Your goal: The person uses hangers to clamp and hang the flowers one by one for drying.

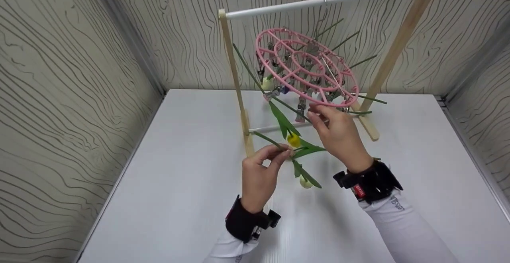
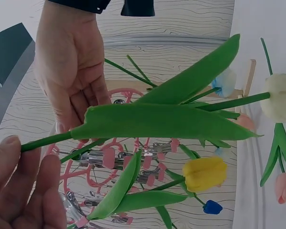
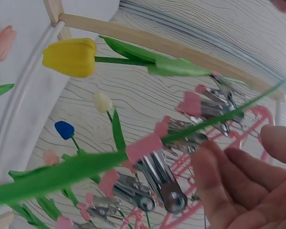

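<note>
My left hand (image 1: 259,173) pinches the green stem (image 2: 47,141) of an artificial white tulip (image 1: 306,181) between thumb and fingertips. The tulip's long leaf (image 2: 171,123) and bloom point away from the hand. Close by the front rim of the pink round clip hanger (image 1: 267,67), my right hand (image 1: 339,133) has thumb and fingers apart, with nothing seen between them in the right wrist view. Beside its fingers, a metal clip (image 3: 158,179) with pink tips bites a green stem (image 3: 205,126). A yellow tulip (image 1: 294,139) hangs head down from another clip.
The hanger hooks on the white bar (image 1: 279,7) of a wooden stand (image 1: 398,44) on the white table (image 1: 171,167). Several other tulips hang in its clips, among them a blue tulip (image 3: 65,130). A pink tulip (image 2: 285,187) shows in the left wrist view.
</note>
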`<state>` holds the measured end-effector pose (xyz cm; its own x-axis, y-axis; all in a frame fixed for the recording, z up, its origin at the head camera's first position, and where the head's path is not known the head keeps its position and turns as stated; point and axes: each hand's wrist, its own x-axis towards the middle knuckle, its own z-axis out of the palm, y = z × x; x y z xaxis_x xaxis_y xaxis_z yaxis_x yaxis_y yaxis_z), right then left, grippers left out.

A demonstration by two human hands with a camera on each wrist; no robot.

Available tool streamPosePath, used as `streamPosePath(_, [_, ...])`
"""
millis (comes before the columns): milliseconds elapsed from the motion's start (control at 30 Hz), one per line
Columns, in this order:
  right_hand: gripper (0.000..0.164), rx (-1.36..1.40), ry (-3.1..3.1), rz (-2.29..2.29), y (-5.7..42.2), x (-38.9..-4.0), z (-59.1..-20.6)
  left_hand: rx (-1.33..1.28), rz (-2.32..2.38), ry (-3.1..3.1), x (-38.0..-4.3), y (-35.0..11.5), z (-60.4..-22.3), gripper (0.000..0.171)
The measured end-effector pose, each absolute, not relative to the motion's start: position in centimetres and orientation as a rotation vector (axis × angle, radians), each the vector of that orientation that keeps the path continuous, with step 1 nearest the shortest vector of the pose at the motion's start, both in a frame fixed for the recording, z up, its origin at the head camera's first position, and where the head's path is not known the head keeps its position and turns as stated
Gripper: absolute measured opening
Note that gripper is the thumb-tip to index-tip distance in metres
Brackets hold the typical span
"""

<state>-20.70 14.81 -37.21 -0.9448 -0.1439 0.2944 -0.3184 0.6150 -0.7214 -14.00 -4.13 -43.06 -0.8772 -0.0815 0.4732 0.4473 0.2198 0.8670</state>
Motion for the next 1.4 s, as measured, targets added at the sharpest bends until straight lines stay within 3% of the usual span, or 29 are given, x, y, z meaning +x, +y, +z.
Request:
streamPosePath(267, [0.033,0.372,-2.583,1.152,13.7,-21.7,-38.2,-0.314,-1.674,-2.042,-14.3,-5.2,-42.9,0.013])
streamPosePath(500, [0.05,0.386,-2.552,1.156,13.0,-22.2,-39.2,-0.282,-1.703,-2.037,-14.7,-5.5,-43.2,0.013])
streamPosePath(733, [0.033,0.396,-2.408,1.119,12.2,-22.5,-39.5,-0.26,-1.734,-2.04,-15.2,-5.6,-43.0,0.015])
streamPosePath(1133, [0.023,0.42,-2.405,1.09,12.4,-22.2,-39.3,-0.224,-1.766,-2.052,-15.6,-5.6,-42.5,0.014])
streamPosePath(1400, [0.023,0.355,-2.509,1.354,13.2,-21.9,-38.0,-0.261,-1.759,-2.026,-16.5,-5.6,-41.6,0.016])
